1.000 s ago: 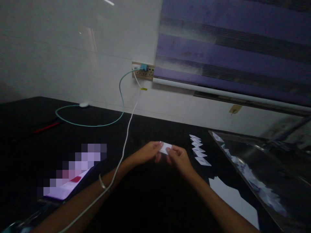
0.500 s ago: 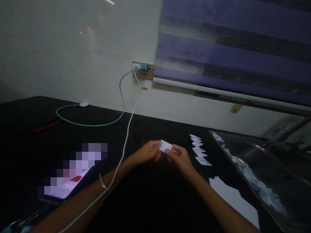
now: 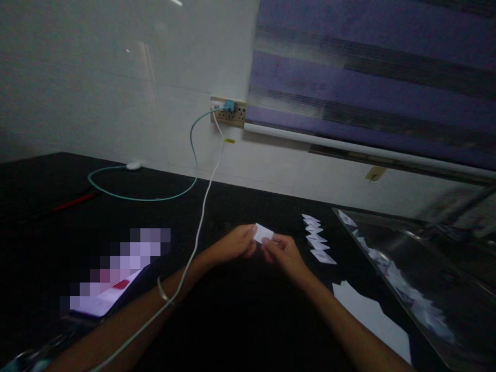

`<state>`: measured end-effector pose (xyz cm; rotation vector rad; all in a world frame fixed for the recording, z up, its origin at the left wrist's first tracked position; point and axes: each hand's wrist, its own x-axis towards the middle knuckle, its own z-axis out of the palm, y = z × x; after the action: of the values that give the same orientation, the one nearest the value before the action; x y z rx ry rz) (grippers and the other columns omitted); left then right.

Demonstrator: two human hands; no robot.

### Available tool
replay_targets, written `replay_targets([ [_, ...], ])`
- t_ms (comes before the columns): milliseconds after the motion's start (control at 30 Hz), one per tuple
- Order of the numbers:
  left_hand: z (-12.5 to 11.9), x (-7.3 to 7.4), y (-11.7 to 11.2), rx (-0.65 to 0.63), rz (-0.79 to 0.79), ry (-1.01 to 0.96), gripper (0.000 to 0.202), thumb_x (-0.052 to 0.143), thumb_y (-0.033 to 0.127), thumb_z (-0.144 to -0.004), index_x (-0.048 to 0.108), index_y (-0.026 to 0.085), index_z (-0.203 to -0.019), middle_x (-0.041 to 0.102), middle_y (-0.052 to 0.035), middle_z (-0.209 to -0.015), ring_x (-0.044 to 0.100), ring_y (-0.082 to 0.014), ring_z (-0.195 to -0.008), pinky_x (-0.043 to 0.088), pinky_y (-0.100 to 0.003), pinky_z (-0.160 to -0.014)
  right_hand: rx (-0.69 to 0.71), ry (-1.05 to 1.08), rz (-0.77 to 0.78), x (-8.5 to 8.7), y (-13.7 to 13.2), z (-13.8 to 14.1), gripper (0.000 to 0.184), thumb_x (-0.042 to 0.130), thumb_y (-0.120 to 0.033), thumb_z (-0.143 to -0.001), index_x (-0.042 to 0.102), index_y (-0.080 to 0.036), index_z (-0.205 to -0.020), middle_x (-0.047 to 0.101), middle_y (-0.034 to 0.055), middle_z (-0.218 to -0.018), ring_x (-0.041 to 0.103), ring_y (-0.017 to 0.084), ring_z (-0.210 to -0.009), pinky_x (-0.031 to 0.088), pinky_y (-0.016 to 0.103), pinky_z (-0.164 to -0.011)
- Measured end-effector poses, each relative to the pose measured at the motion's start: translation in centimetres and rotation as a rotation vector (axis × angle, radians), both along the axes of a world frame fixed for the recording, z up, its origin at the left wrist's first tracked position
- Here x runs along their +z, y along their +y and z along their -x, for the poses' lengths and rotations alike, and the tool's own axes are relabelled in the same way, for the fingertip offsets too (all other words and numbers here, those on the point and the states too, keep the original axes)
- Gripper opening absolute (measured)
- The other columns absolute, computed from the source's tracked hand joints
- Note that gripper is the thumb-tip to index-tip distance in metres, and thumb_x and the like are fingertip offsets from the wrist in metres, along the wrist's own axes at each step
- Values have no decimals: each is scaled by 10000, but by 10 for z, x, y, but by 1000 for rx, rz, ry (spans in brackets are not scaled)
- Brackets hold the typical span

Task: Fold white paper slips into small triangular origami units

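Between both hands, above the dark counter, is a small folded piece of white paper [image 3: 263, 233]. My left hand [image 3: 241, 241] pinches its left edge, fingers curled beneath. On the other side my right hand [image 3: 284, 250] grips the lower right part, with the thumb lying over its face. To the right of my right hand, several folded white paper pieces [image 3: 316, 241] with pointed ends stand in a row on the counter. A stack of white paper sheets [image 3: 370, 318] lies closer in, beside my right forearm.
A metal sink [image 3: 422, 232] is at the right, with many folded papers [image 3: 411, 294] along its edge. A lit phone [image 3: 101, 302] rests at the left. A white cable [image 3: 201, 222] passes over my left forearm, down from a wall socket [image 3: 232, 114]. A teal cable [image 3: 155, 200] loops behind.
Both hands stay in nearly the same place with the paper between them. The fingers of my right hand have shifted slightly on it.
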<state>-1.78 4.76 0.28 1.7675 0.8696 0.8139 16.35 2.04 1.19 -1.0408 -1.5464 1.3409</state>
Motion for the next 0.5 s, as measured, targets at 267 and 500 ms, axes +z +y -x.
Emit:
replay_targets([
  [267, 2, 8, -2, -98, 9, -59, 419, 449, 522, -944, 566, 130, -854, 533, 32, -557, 454, -75, -466, 329, -192, -479, 23, 18, -14, -8, 4, -3, 335, 663, -462, -828, 647, -142, -729, 562, -19, -532, 459, 78, -457, 311, 207, -456],
  [500, 2, 10, -3, -117, -31, -41, 423, 428, 484, -962, 563, 125, -783, 556, 9, -577, 502, -82, -506, 371, -200, -522, 69, 54, -28, -11, 5, -3, 293, 675, -426, -826, 658, -141, -759, 583, -15, -568, 482, 80, -481, 341, 206, -477],
])
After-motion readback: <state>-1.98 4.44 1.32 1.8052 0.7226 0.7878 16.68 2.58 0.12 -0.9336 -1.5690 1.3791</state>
